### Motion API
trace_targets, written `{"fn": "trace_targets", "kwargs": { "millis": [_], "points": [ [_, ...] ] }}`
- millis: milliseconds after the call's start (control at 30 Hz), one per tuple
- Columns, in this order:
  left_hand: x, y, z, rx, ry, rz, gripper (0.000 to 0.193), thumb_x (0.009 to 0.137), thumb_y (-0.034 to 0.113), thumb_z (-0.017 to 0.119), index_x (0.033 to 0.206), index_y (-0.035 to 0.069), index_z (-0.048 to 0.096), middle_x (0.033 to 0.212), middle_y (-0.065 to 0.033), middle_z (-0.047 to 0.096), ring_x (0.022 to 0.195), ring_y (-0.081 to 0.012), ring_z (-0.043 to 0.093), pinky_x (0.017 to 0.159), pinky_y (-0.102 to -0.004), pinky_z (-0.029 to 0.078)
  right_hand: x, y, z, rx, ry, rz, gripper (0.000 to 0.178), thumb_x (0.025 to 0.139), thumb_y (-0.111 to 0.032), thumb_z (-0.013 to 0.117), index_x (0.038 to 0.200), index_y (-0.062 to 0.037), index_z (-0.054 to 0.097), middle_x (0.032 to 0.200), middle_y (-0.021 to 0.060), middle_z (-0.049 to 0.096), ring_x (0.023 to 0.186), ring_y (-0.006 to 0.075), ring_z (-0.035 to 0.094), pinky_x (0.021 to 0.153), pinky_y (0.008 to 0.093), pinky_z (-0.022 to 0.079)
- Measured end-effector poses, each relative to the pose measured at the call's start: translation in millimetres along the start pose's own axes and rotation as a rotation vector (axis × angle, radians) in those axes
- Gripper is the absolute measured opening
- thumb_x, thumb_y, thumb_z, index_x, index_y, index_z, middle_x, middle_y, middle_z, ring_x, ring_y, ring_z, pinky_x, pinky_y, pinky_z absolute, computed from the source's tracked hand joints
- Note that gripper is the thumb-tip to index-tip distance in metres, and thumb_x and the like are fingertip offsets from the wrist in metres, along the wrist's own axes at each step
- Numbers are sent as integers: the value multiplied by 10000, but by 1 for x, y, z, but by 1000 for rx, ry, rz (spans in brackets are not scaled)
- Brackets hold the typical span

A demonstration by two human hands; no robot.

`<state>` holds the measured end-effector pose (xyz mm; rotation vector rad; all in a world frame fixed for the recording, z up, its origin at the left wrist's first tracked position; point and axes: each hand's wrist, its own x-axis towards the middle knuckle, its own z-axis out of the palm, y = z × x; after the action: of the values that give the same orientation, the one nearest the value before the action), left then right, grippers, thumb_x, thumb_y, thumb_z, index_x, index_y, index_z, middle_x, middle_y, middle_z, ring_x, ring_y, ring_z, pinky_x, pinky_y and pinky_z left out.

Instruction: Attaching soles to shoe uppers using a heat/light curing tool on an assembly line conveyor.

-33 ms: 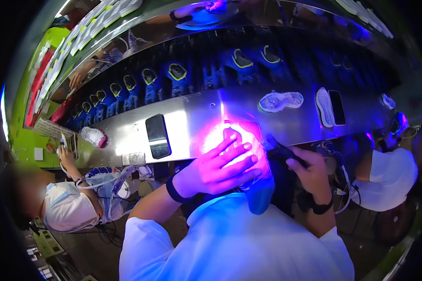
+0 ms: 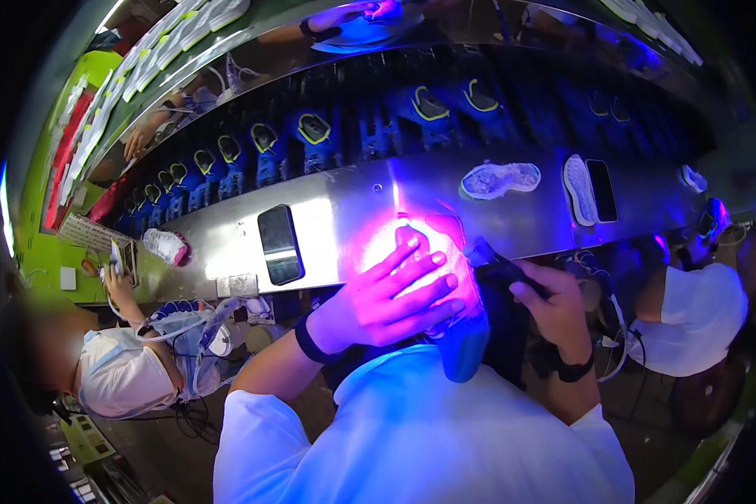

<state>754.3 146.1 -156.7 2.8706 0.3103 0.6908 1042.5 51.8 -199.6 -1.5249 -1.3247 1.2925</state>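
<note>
A shoe [image 2: 464, 349] is held upright against the bench's near edge, close to my body. Pink and purple glare washes out its upper part, while its lower end looks dark blue. Across its left side lie the spread fingers of my left hand [image 2: 386, 302], gripping it. My right hand [image 2: 554, 302] is closed round the handle of a dark brush [image 2: 506, 267]. The brush head points up and left, close to the shoe's right side; I cannot tell whether it touches. Each wrist wears a black band.
On the metal bench [image 2: 328, 185] lie a phone [image 2: 280, 245], a pale shoe sole [image 2: 501, 180], another sole [image 2: 579, 191] beside a second phone [image 2: 601, 191], and a white-pink sole [image 2: 165, 247]. Blue shoes [image 2: 314, 130] line the back. Co-workers sit left [image 2: 130, 361] and right [image 2: 689, 319].
</note>
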Motion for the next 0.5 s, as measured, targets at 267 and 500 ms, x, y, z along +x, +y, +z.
{"fn": "trace_targets", "kwargs": {
  "millis": [267,500],
  "points": [
    [-3,2,8,12,72,-185,314,857,149,721,1170,126,733,1264,-107,653,1268,-370,603,1092,-610,469,-48,39,3,450,-97,157,347,899,-130,757,1197,40,705,833,26,697,725,91,634,690,260,516],
    [-20,14,24,23,125,-305,392,845,104,688,1237,110,712,1286,-119,659,1261,-362,604,1117,-580,433,-31,18,-3,161,-56,69,322,873,-119,753,1157,29,726,872,38,728,792,100,644,714,254,500]
  ]
}}
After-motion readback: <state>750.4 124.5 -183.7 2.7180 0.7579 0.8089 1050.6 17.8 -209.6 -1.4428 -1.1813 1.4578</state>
